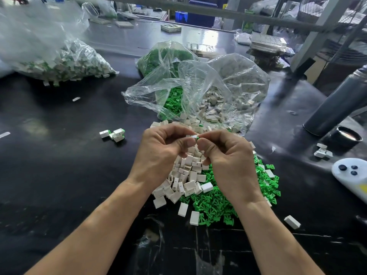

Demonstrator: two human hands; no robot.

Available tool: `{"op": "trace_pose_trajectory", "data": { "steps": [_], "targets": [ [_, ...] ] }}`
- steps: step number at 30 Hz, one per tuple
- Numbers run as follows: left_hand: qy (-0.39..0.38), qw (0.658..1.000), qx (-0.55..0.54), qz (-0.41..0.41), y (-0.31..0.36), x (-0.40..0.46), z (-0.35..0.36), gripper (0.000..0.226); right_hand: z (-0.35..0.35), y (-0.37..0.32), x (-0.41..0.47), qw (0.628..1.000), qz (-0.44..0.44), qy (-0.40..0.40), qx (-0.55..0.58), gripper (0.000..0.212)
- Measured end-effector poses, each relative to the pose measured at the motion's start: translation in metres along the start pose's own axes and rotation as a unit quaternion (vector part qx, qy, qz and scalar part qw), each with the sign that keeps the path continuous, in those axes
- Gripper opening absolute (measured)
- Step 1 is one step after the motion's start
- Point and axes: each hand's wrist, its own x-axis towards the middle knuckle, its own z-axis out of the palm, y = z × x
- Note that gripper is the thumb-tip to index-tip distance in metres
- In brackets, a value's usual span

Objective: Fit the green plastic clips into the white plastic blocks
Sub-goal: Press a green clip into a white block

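A loose heap of white blocks (188, 175) and green clips (216, 205) is seen spread on the black table (59, 175) nearest the camera, directly beneath two raised hands. Above the heap, one white block (191, 138) is pinched in the curled fingers of the left hand (160, 153), while a green clip (198, 138) is pinched by the right hand (228, 161) and pressed at the block's right end. The block's long axis is laid left to right, in line with the clip, so the push appears to be needed along that line. Only a sliver of green is visible; how deep it is seated cannot be told. Left of the hands, a few finished pieces (114, 133) are set apart. Farther back, opened clear bags (198, 92) of both parts are spilled toward the heap.
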Motion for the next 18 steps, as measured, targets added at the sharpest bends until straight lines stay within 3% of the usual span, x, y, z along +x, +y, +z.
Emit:
{"op": "trace_pose_trajectory", "data": {
  "steps": [18],
  "targets": [
    [0.001, 0.999, 0.032, -0.017, 0.0061, -0.0034, 0.0007, 0.017, -0.0042, -0.0065, -0.0017, 0.992, -0.042, 0.002, -0.119, 0.01]
  ]
}}
